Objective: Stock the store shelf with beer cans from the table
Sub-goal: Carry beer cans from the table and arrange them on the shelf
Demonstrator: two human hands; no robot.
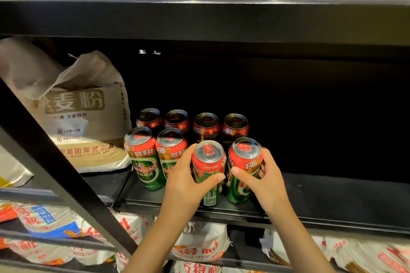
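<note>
Glossy metal beer cans (207, 170) w/ shiny silver tops; matt black metal shelf (332, 201); matt, paper-looking flour sack (88, 122).

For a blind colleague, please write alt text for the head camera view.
Two hands each hold an upright Tsingtao beer can, left hand on one can, right hand on another, setting them on a black shelf beside six cans already placed; a flour bag stands left.
</note>
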